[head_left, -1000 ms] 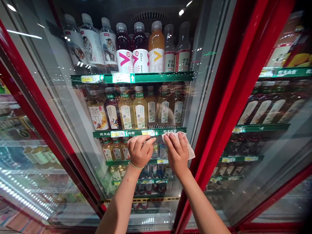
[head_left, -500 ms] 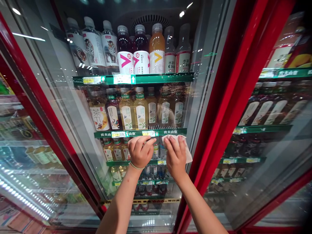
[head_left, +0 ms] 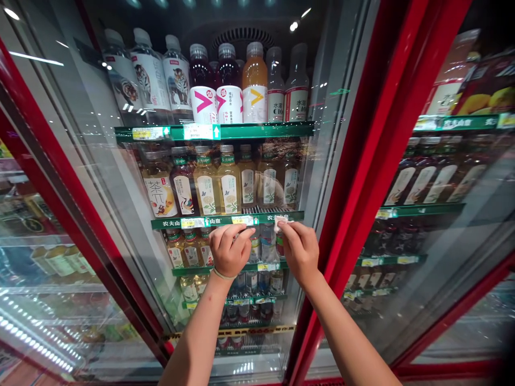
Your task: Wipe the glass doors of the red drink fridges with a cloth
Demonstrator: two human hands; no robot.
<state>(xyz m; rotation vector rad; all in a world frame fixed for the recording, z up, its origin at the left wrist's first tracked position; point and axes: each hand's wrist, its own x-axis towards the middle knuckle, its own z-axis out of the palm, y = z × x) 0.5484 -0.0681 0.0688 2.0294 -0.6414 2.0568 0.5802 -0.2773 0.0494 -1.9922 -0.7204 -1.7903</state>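
Note:
I face an open drinks fridge with green shelf strips. My left hand [head_left: 229, 249] is curled, its fingertips gripping the middle shelf strip [head_left: 225, 220] just under a yellow price tag [head_left: 244, 220]. My right hand [head_left: 300, 249] is closed around a bunched white cloth [head_left: 278, 223], only a small part of it showing, pressed against the same strip to the right. Tea bottles [head_left: 228, 182] stand on the shelf right above both hands.
Large bottles [head_left: 229, 86] fill the top shelf, smaller ones [head_left: 261, 244] the shelves below. The glass door [head_left: 72, 177] with its red frame swings out at left. A red post [head_left: 370, 155] separates a second closed fridge [head_left: 442, 177] at right.
My right hand has gathered the flat, spread cloth into a small wad in its fingers and shifted slightly right. My left hand has stayed on the strip.

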